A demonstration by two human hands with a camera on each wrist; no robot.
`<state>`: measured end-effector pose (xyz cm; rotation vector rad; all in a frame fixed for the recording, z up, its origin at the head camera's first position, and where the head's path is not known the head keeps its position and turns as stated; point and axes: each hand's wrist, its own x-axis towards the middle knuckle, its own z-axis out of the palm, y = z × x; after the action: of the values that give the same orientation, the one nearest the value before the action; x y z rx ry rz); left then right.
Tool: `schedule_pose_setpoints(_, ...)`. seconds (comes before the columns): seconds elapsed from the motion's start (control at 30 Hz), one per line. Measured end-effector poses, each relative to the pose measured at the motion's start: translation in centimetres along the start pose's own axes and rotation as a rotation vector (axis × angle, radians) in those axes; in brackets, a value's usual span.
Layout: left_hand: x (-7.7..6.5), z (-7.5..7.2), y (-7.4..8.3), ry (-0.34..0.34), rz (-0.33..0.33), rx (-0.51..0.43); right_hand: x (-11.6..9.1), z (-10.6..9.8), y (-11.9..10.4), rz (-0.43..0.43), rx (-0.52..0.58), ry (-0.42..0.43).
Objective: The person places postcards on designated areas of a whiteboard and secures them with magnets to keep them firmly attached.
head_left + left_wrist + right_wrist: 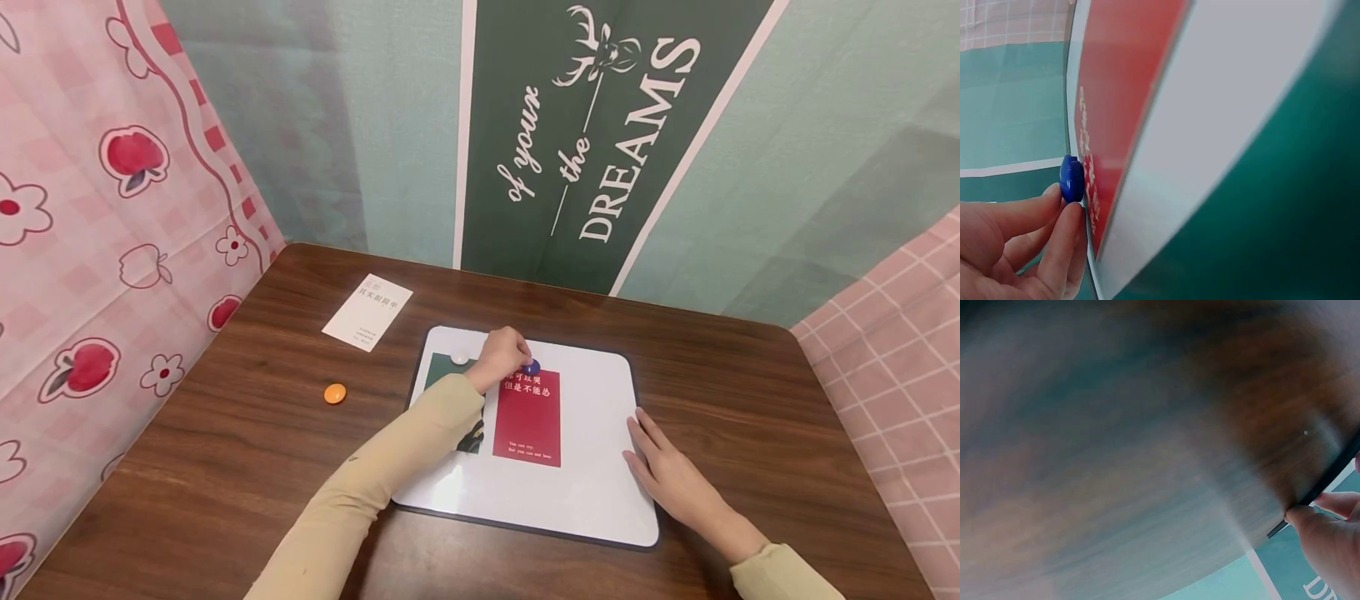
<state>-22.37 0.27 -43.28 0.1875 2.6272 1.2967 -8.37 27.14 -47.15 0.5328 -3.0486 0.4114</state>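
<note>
My left hand (504, 354) pinches a round blue magnet (1072, 179) between thumb and fingers at the top edge of a red card (528, 425) with white writing. The card lies on a white board (592, 433) with a dark rim. Left of it on the board is a green card (442, 368), partly hidden by my left forearm, with a white magnet (460, 357) at its top. My right hand (675, 483) rests at the board's right edge, fingers fairly straight, fingertips touching the rim (1322, 484).
A white card with printed writing (367, 312) lies on the dark wooden table (247, 400) beyond the board's left side. Nearer, also left of the board, is an orange magnet (335, 393). Patterned cloths hang behind the table and at both sides.
</note>
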Motion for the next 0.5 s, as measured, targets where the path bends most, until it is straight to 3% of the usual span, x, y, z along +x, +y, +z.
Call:
schedule_pose_setpoints(0.27,0.31,0.00,-0.39,-0.019,0.036,0.045,-0.04,0.04,0.01,-0.006,0.002,0.007)
schedule_pose_setpoints(0.5,0.25,-0.34,-0.63,-0.077,0.172,0.295,-0.05,0.01,-0.06,-0.003,0.002,0.007)
